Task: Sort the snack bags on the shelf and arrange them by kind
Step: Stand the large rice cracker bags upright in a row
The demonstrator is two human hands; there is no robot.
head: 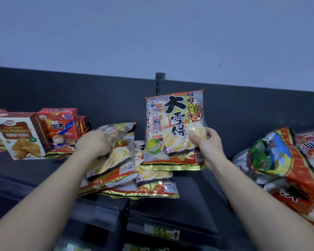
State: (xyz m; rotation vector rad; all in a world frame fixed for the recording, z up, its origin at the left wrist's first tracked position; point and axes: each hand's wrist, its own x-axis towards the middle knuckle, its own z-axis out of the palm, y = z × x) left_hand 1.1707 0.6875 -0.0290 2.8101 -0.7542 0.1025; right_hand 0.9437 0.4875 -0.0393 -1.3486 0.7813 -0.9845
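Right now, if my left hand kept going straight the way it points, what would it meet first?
Your left hand is against the tilted cracker bag atop the pile, fingertips hidden behind it. Going on, it would push that bag toward the dark back panel, though depth is hard to judge.

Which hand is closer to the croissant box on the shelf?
Left. The left hand holds a leaning bag just right of the croissant box; the right hand holds an upright bag farther right.

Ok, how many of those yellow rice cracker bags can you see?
4: an upright bag in the right hand, a tilted bag in the left hand, a flat bag beneath them, a fourth bag poking out beside the boxes. More may be hidden.
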